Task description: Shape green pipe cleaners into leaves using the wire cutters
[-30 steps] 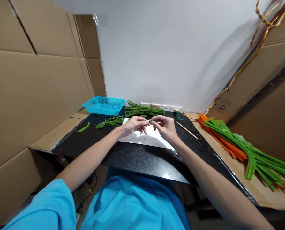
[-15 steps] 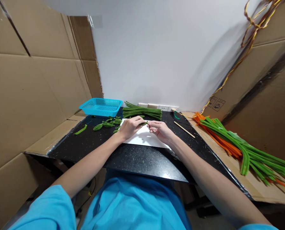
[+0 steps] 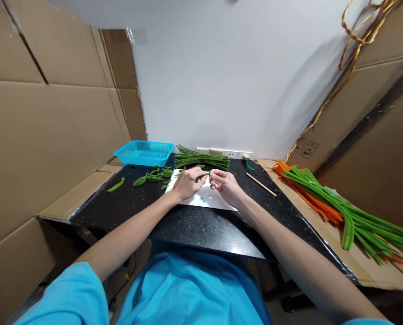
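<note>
My left hand [image 3: 188,182] and my right hand [image 3: 224,185] meet above a white sheet [image 3: 206,198] on the black table [image 3: 194,225]. Both pinch a small green pipe-cleaner piece [image 3: 207,172] between their fingertips. Several finished green leaf shapes [image 3: 154,177] lie to the left of my left hand. A bundle of dark green pipe cleaners [image 3: 201,159] lies just beyond the hands.
A blue plastic basket [image 3: 144,152] stands at the back left. A loose green strip [image 3: 116,184] lies on the cardboard edge. A wooden stick [image 3: 262,184] lies right of the hands. Green and orange pipe cleaners [image 3: 336,207] are piled on cardboard at the right. Cardboard walls enclose both sides.
Both hands have stayed together on the green piece, shifting slightly left and closer over the white sheet. The camera view has dipped a little.
</note>
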